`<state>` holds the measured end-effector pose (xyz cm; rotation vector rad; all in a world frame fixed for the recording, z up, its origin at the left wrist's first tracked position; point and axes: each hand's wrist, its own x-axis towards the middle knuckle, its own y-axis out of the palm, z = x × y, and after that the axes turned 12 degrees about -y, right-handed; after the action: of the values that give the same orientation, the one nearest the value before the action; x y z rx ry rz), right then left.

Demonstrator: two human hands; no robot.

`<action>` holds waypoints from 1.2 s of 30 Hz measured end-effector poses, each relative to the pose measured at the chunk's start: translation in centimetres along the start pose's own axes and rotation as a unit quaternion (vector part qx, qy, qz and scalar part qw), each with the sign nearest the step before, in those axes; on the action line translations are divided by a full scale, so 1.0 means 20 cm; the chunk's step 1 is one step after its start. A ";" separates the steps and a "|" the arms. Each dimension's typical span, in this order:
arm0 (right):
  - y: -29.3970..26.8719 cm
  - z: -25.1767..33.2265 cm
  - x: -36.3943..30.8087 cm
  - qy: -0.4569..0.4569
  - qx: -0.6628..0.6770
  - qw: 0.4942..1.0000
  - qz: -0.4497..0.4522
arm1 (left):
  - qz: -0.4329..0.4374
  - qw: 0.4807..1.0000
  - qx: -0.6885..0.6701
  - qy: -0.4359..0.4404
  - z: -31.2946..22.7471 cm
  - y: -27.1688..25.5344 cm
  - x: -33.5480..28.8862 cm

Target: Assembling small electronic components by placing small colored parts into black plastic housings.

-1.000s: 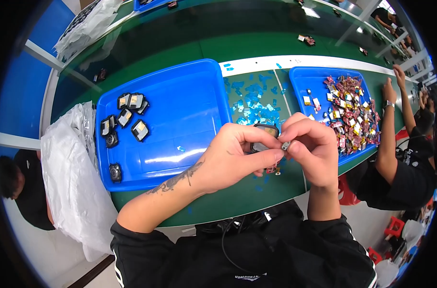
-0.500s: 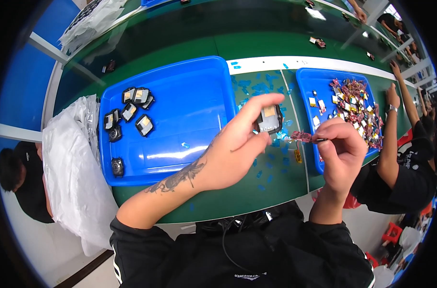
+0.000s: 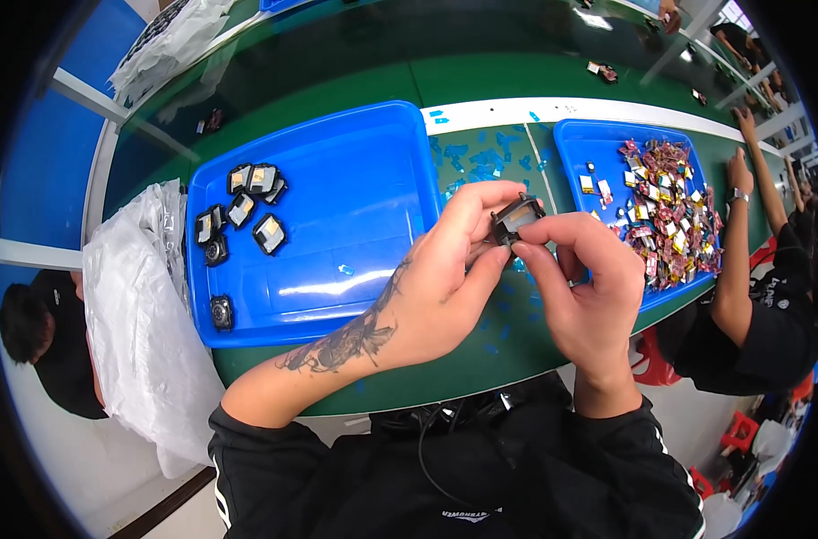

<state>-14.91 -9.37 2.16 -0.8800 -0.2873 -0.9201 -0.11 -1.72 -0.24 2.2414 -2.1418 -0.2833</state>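
Glossy plastic on a smooth green worktop (image 3: 418, 388)
From where I stand, the left blue tray (image 3: 346, 207) gleams like moulded plastic; the whitish sheeting (image 3: 144, 332) is thin, crinkled plastic, the black shirt (image 3: 364, 481) matt cloth, the small casing (image 3: 518, 216) dark, hard-looking plastic.

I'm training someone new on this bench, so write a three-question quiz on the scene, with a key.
1. True or false: the right hand is reaching into the right blue tray.
2. What lies scattered on the green table between the trays?
A) red stools
B) small blue pieces
C) white plastic sheeting
3. Fill in: the loose casings in the left blue tray lie toward its ____ side.

Key: 1. False; it is at the black casing held in the left hand. 2. B. 3. left.
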 end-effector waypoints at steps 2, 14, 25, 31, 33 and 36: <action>0.00 0.00 0.00 -0.020 0.001 1.000 -0.006 | 0.003 1.000 0.005 0.000 0.00 0.00 0.00; 0.00 -0.02 0.01 0.006 0.024 1.000 0.011 | 0.005 1.000 0.015 -0.019 0.00 0.00 -0.01; 0.03 -0.06 0.02 0.026 0.003 1.000 -0.005 | 0.008 0.995 0.082 -0.050 -0.01 -0.01 -0.01; -0.04 -0.18 -0.02 0.132 0.335 0.930 -0.079 | -0.033 0.993 -0.105 0.052 -0.02 0.03 0.00; -0.06 -0.17 -0.07 0.147 0.336 0.928 -0.061 | -0.042 0.992 -0.114 0.035 -0.04 0.01 0.01; -0.05 -0.13 -0.11 0.151 0.296 0.943 -0.005 | -0.057 0.990 -0.123 0.026 -0.02 0.01 0.01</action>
<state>-17.31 -10.37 -0.10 -0.1780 -0.2808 -0.8931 -0.14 -1.98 0.24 2.2049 -1.8426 -0.4615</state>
